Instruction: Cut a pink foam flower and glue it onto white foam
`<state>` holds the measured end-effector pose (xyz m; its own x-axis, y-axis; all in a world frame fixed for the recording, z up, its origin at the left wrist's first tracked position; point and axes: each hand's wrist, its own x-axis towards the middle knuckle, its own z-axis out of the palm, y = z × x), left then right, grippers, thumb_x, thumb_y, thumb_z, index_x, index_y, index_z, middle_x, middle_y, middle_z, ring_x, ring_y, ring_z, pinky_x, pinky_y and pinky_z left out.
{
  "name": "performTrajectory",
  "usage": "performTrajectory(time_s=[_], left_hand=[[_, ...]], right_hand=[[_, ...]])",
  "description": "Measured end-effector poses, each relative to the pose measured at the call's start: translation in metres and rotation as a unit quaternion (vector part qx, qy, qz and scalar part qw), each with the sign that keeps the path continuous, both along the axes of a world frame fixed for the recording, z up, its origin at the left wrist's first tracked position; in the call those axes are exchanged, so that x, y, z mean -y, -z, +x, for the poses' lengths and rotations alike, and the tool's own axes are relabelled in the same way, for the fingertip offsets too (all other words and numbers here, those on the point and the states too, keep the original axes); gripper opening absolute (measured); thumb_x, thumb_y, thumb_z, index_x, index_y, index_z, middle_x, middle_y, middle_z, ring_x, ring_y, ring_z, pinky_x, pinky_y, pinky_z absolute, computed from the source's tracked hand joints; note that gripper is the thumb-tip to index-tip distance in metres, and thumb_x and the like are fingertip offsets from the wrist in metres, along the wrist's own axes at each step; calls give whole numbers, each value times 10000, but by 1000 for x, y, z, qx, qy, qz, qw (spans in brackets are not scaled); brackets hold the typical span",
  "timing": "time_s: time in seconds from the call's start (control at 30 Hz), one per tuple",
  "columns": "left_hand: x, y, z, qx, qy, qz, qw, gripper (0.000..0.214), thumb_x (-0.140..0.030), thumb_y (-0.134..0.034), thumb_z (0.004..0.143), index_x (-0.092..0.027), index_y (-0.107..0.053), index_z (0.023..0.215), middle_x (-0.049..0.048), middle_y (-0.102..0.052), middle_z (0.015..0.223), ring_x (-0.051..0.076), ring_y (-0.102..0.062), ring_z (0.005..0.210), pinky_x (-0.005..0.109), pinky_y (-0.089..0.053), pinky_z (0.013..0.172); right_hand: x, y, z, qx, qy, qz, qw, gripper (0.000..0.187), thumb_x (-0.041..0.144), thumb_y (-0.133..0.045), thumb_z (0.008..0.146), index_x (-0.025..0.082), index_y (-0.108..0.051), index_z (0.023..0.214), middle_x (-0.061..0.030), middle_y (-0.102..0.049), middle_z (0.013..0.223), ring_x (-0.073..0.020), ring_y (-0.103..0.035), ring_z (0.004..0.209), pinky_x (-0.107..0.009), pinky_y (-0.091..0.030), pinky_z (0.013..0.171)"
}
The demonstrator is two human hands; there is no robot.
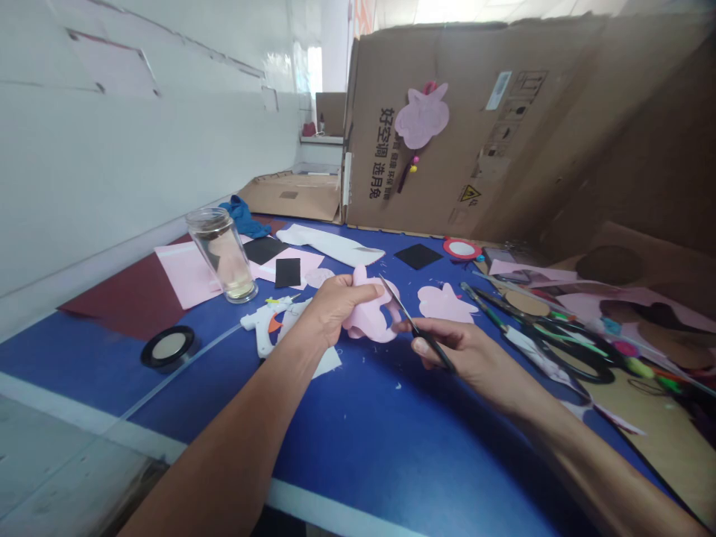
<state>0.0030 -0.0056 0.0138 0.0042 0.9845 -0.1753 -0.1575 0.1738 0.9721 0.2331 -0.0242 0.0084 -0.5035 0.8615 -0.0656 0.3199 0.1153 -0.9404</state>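
**Left hand [338, 303] pinches a pink cut-out [365, 319] beside scissors [418, 330] in the right hand [459, 349]**

The blue tabletop [358, 432] stretches beneath both arms, with a white band along its near edge. A cardboard box [475, 186] rises at the far edge, another pink shape [422, 118] on its side. Towards the tabletop's far left corner stands a glass jar [227, 261], with a shallow layer of pale yellowish liquid at the bottom. Between it and the left forearm lies a white glue gun [259, 332].

The left hand is nearly closed, thumb over the cut-out and fingers behind. The cut-out is held up over the middle of the tabletop, at that hand's fingertips and to their right. One rounded lobe points to the far edge; a curved opening faces right, with a thin strip round it. Its long axis is hard to tell, since the hand covers part.

The right hand is curled round the scissors' black handles. Their long axis runs diagonally, tips towards the far left corner, handles towards the near right. The blades cross the cut-out's right side; how far apart they stand cannot be told.
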Motion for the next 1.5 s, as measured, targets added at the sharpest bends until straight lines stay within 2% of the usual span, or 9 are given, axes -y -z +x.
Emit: performTrajectory(time_s=[0.27, 0.47, 0.67, 0.8, 1.13, 1.27, 1.4, 1.5], left_hand=[[0, -3, -3, -13, 6, -12, 1000, 221, -266, -830, 751, -120, -768, 905, 102, -739, 707, 163, -616, 470, 252, -407, 386], [-2, -3, -6, -5, 3, -14, 1000, 190, -220, -845, 727, -122, -754, 862, 113, -762, 748, 171, -664, 534, 278, -514, 488], [0, -7, -5, -16, 6, -25, 1000, 130, -190, -814, 752, -120, -744, 836, 96, -735, 686, 166, -644, 494, 256, -463, 430], [-1, -6, -6, -17, 3, -28, 999, 139, -192, -825, 756, -116, -749, 845, 92, -748, 706, 163, -656, 503, 264, -496, 460], [1, -7, -7, -26, 25, -24, 999, 145, -221, -806, 769, -108, -769, 852, 87, -741, 688, 155, -644, 501, 249, -434, 429], [1, -7, -7, -44, 32, -26, 998, 179, -240, -796, 771, -108, -773, 890, 89, -741, 697, 160, -635, 499, 256, -419, 415], [0, -6, -8, -52, 36, -24, 998, 197, -251, -800, 762, -108, -771, 895, 96, -742, 715, 168, -632, 513, 274, -425, 437], [0, -4, -9, -38, 37, -16, 998, 189, -253, -814, 753, -119, -767, 878, 104, -759, 772, 175, -660, 581, 290, -474, 520]], right_hand=[[-1, -1, 4, -10, -28, -6, 1000, 578, 634, -774, 881, 195, -820, 1253, 17, -519, 738, -164, -437, 703, -312, -359, 678], [-1, 1, 6, -2, -33, -7, 999, 533, 608, -766, 909, 208, -815, 1257, 19, -510, 751, -161, -417, 720, -306, -332, 675], [-3, 1, 7, 7, -38, 0, 999, 538, 621, -759, 907, 208, -818, 1247, 21, -511, 736, -163, -417, 719, -303, -324, 663], [-2, 0, 7, -1, -39, -7, 999, 546, 621, -767, 898, 190, -814, 1230, 29, -505, 721, -155, -414, 704, -299, -330, 665], [-3, 7, 6, -15, -52, -17, 998, 393, 550, -791, 911, 203, -780, 1096, 41, -490, 756, -139, -372, 720, -289, -304, 679], [-4, 5, 7, -18, -54, -20, 998, 394, 564, -789, 907, 199, -774, 1054, 39, -480, 754, -139, -366, 718, -288, -292, 664], [-4, 4, 8, -14, -53, -21, 998, 387, 563, -796, 900, 194, -787, 1020, 35, -491, 749, -141, -389, 723, -286, -311, 669], [-4, 5, 9, -12, -47, -21, 999, 420, 580, -781, 913, 199, -805, 1087, 29, -508, 756, -146, -407, 731, -289, -326, 680]])
